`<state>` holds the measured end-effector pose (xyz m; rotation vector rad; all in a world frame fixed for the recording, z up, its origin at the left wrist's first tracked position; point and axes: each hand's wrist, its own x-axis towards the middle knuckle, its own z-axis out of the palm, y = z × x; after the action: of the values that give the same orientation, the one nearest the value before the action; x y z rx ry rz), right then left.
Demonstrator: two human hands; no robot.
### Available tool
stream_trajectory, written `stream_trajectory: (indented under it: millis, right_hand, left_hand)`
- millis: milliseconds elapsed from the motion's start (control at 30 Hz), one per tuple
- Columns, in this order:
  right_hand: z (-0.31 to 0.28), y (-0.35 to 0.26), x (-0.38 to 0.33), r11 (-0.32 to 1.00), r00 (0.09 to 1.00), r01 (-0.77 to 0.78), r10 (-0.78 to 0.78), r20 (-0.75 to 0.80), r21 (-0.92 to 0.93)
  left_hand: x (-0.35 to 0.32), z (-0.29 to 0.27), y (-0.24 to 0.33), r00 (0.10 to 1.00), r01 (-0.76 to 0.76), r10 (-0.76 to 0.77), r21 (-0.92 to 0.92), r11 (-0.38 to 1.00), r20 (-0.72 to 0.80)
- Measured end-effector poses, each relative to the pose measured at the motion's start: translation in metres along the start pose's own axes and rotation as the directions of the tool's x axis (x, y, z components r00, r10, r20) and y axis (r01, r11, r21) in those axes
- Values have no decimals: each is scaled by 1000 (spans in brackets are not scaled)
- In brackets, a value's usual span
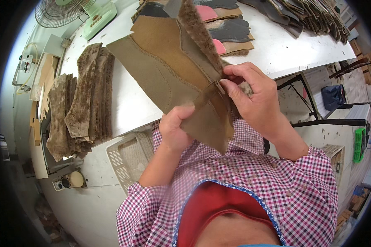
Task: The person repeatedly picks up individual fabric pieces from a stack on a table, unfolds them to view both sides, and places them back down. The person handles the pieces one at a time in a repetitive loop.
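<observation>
A tan suede boot upper (165, 61) with brown fur lining along one edge is held up over the white worktable (127, 103). My left hand (175, 127) grips its lower edge from below, thumb on the suede. My right hand (253, 96) pinches the seam where the fur edge meets the suede, fingers curled over the piece. Both forearms come up from a pink-and-black checked shirt.
A stack of furry brown cut pieces (80, 99) lies at the table's left. More uppers with pink and grey parts (226, 29) sit at the back. A beige plastic basket (130, 158) stands under the table edge. A fan (59, 12) is top left.
</observation>
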<state>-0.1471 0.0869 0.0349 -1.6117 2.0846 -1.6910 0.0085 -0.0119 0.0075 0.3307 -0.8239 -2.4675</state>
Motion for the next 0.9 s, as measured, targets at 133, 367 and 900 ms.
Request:
stream_trajectory:
  millis: [133, 367, 900]
  right_hand:
    - [-12, -6, 3, 967, 970, -185, 152, 187, 173]
    - [-11, -12, -4, 909, 936, -340, 304, 175, 240]
    - [-11, -3, -9, 969, 981, -103, 62, 186, 224]
  left_hand:
    - [-4, 3, 4, 998, -29, 26, 52, 998, 49]
    - [-6, -2, 0, 999, 7, 4, 233, 972, -50]
    - [-9, -25, 7, 966, -257, 250, 113, 960, 73]
